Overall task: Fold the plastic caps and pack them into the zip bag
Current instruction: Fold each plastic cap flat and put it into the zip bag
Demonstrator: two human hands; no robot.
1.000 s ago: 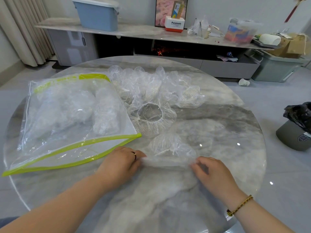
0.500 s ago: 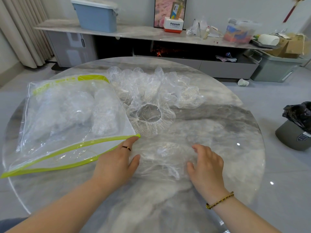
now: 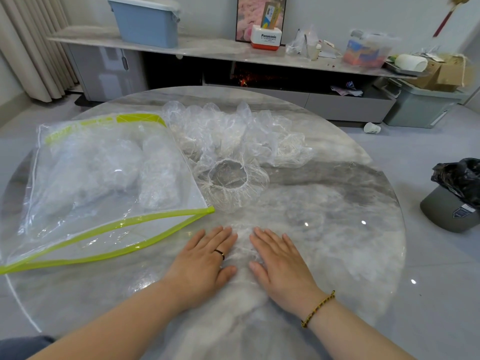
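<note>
Head view: left grip (image 3: 202, 258) and right grip (image 3: 281, 261), fingers straight, press plastic cap (image 3: 242, 246); box (image 3: 266, 38) reads Panasonic.

The zip bag (image 3: 104, 183) lies at the left of the desk (image 3: 337, 229) with packed caps (image 3: 109, 167) inside it, and a heap of loose caps (image 3: 233, 133) lies just right of it, toward the far edge. A single cap (image 3: 231, 185) sits before the heap. Nearest, the left hand (image 3: 202, 258) and right hand (image 3: 280, 261) lie side by side on a flattened cap (image 3: 242, 245).
</note>
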